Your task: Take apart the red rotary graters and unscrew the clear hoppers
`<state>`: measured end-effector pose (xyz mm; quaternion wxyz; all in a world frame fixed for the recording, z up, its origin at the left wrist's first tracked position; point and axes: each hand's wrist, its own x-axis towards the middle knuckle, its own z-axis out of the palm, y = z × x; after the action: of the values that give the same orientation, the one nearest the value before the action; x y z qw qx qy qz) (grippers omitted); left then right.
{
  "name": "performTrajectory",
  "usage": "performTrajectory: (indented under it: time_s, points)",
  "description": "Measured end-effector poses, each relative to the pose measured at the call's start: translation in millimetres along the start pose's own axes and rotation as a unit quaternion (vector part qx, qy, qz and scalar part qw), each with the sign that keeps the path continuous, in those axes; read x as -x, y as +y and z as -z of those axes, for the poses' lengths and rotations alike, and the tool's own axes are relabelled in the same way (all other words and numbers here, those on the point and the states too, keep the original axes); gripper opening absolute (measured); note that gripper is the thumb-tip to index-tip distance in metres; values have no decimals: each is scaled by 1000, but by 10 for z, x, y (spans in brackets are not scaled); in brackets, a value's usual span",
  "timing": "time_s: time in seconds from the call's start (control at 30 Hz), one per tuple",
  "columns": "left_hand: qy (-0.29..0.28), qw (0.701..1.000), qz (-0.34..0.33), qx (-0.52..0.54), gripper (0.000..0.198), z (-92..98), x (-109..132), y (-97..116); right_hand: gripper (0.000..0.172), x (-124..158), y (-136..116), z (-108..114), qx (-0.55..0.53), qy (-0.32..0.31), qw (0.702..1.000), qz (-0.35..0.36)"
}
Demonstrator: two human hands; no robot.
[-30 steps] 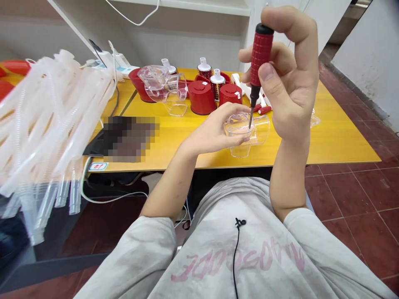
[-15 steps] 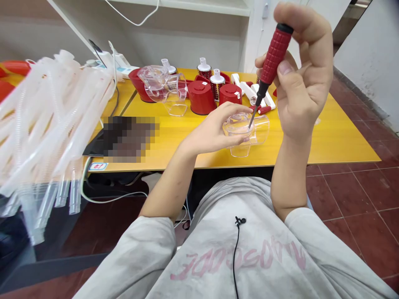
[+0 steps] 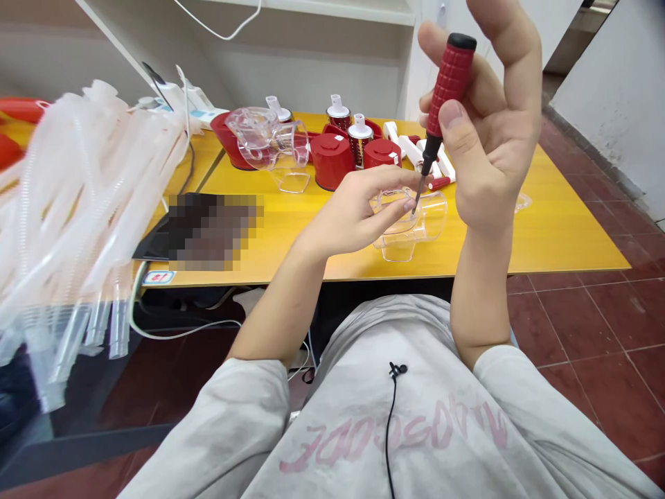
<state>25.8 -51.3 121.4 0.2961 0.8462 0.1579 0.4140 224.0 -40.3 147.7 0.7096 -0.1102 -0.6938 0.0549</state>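
From the head view, our right hand [image 3: 488, 138] is raised and nearly closed, pinching a red-handled screwdriver [image 3: 449, 80] (fingertips and thumb only). Its tip touches a clear plastic cup [image 3: 410, 232], which our half-curled left hand [image 3: 353, 215] grips over a yellow table [image 3: 561, 235].

The screwdriver handle [image 3: 449, 80] is red, black-capped and diamond-patterned; the table [image 3: 561, 235] is yellow.
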Motion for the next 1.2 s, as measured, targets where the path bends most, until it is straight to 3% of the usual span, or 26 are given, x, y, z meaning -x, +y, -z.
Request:
performTrajectory:
  time_s: [0.2, 0.33, 0.57, 0.7, 0.87, 1.1, 1.2]
  points:
    - [-34, 999, 20, 34, 57, 13, -159, 8, 60, 5, -28, -92, -41, 31, 998, -23]
    - [-12, 997, 26, 67, 56, -44, -147, -35, 65, 56, -101, -108, -24, 29, 997, -66]
    - [30, 999, 26, 34, 58, -102, -119, -92, 102, 328, 223, -35, 49, 6, 996, -76]
    - [73, 996, 31, 33, 60, -152, -125, -100, 94, 518, 343, 62, 39, 12, 997, -60]
    - [110, 992, 36, 44, 66, -221, -145, -119, 86, 646, 279, 126, 57, 1, 998, -39]
    - [91, 995, 36, 30, 58, -206, -123, -139, 92, 675, 164, 107, 48, -15, 993, -109]
    - [61, 997, 21, 33, 52, -164, -113, -87, 87, 643, 47, 128, 47, -10, 994, -98]
